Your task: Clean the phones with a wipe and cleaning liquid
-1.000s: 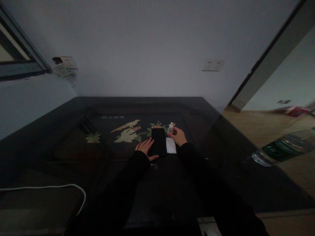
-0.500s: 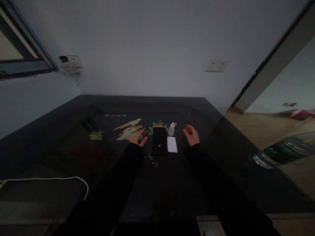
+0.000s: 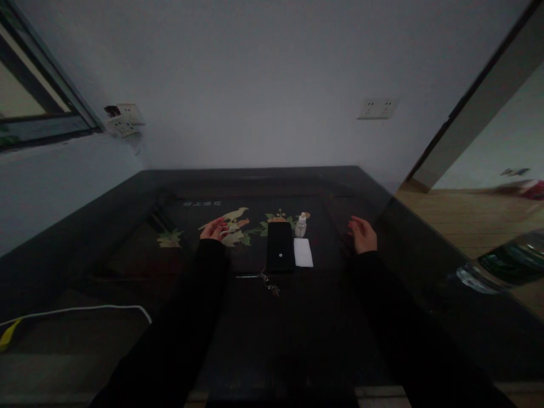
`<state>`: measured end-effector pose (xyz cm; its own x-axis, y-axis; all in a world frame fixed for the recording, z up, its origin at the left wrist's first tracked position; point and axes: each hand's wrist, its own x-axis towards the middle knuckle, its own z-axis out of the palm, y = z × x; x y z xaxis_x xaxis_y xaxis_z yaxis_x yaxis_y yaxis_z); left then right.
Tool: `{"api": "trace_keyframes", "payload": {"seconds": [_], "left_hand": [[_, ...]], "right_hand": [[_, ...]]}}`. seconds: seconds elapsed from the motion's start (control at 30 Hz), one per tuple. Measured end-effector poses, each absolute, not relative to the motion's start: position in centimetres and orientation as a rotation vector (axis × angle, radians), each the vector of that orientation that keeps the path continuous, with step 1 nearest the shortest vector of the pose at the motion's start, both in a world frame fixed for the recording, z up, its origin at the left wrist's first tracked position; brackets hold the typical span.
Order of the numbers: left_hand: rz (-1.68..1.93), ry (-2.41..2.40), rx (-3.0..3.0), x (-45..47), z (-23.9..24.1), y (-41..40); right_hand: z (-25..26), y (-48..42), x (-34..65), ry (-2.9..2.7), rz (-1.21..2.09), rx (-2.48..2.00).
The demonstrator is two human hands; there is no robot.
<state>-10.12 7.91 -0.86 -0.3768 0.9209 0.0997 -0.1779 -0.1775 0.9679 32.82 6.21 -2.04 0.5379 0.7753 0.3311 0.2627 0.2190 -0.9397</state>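
A black phone lies on the dark table with a keychain at its near end. To its right is a white card or folded paper, and just behind that stands a small clear dropper bottle with a white cap. My left hand is left of the phone, over the table's bird pattern, fingers apart and holding nothing. On the other side, my right hand is right of the bottle and paper, its fingers loosely curved and nothing in them. Neither hand touches the objects.
The dark table has a printed flower and bird design. A large water bottle is at the right edge. A white cable runs along the left. Wall sockets are behind the table.
My two hands have moved apart, the left one leftward and the right one rightward, away from the phone and paper. The view has shifted slightly; the objects between them stay in place.
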Motion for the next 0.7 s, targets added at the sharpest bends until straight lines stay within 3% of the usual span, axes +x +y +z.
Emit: {"api": "trace_keyframes", "payload": {"seconds": [0.43,0.7], "left_hand": [[1.544,1.357,1.256,-8.9,-0.9,7.4],[1.399,1.301,1.608,-4.1,-1.8,4.9]], "right_hand": [[-0.8,5.3,32.1,-1.343,0.184,-1.486],[0.3,1.1,22.8,-2.018,0.087,-1.382]]}}
